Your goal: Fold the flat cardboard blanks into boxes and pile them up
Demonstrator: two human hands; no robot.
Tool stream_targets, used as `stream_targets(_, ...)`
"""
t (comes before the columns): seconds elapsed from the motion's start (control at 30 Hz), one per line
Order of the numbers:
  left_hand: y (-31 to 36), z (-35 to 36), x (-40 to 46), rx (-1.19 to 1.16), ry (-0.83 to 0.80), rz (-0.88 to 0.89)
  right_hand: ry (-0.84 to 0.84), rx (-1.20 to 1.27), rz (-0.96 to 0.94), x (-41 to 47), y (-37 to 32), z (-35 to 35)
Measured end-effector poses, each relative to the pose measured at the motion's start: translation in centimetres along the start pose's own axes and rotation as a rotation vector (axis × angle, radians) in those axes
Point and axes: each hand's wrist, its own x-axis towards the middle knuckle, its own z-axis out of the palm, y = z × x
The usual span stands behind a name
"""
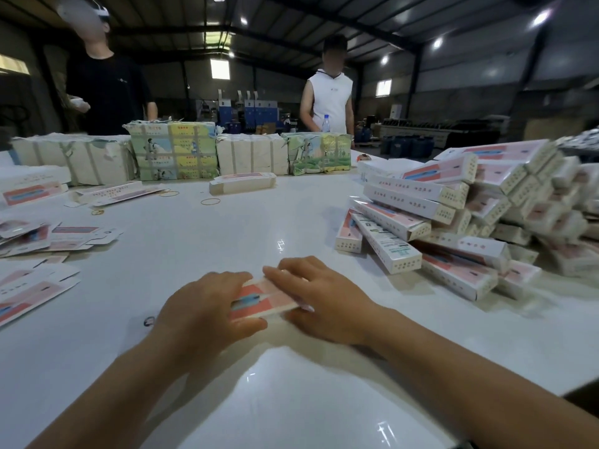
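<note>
Pink-and-white cardboard blank (264, 298) lies flat at table centre, 6 o'clock; folded boxes (466, 218) heaped at 3 o'clock, loose flat blanks (42, 241) at 9.

A big, dim warehouse hall with a dark pitched metal roof (291, 24) on steel trusses. Round ceiling lamps (437, 43) glow on the right side, and small bright windows (220, 69) sit high in the far wall (another one further right). Blue machines (246, 111) stand along that wall. The glossy white bench (201, 247) reflects the lamps. Two people stand behind it.
</note>
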Motion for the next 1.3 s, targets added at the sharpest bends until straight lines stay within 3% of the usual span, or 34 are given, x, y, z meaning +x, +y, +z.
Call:
stream_targets(0.07, 0.0, -0.2, 0.1, 0.102, 0.182, 0.104, 0.044, -0.039, 0.057, 0.0, 0.9, -0.2)
stream_targets(0.13, -0.1, -0.4, 0.3, 0.103, 0.297, 0.098, 0.17, -0.022, 0.223, 0.3, 2.7, -1.7)
stream_targets(0.27, 0.1, 1.2, -0.1, -0.105, 0.128, -0.067, 0.564, 0.044, 0.55, 2.1, 8.9, -7.7)
stream_targets(0.37, 0.1, 1.9, -0.1, -0.279, -0.051, -0.125, 0.709, -0.058, 0.756, 1.9, 13.7, -12.2)
stream_targets(0.43, -0.1, 2.1, 0.2, -0.311, -0.064, -0.121, 0.647, -0.169, 0.92, 0.8, 16.4, -13.7)
stream_targets(0.57, -0.1, 2.2, 0.4, -0.278, -0.045, -0.122, 0.319, -0.395, 1.117, -1.2, 18.7, -13.2)
stream_targets(0.8, -0.6, 2.7, 0.7, -0.269, -0.045, -0.103, 0.321, -0.484, 1.036, -0.6, 17.9, -13.3)
stream_targets(0.93, -0.6, 2.9, 0.6, -0.28, -0.037, -0.102, 0.511, -0.348, 0.745, 2.2, 13.1, -13.1)
stream_targets(1.0, -0.8, 3.1, 0.7, -0.277, -0.03, -0.11, 0.503, -0.182, 0.588, 3.4, 9.2, -11.3)
stream_targets(1.13, -0.7, 3.0, 0.6, -0.285, -0.03, -0.12, 0.21, 0.08, 0.47, 3.1, 2.7, -4.0)
stream_targets(1.23, -0.4, 2.8, 0.5, -0.264, -0.041, -0.116, -0.078, 0.034, 0.439, 1.5, 0.8, 0.9)
stream_targets(1.3, -0.2, 2.8, 0.4, -0.25, -0.037, -0.127, -0.108, 0.027, 0.413, 1.2, 0.8, 1.9)
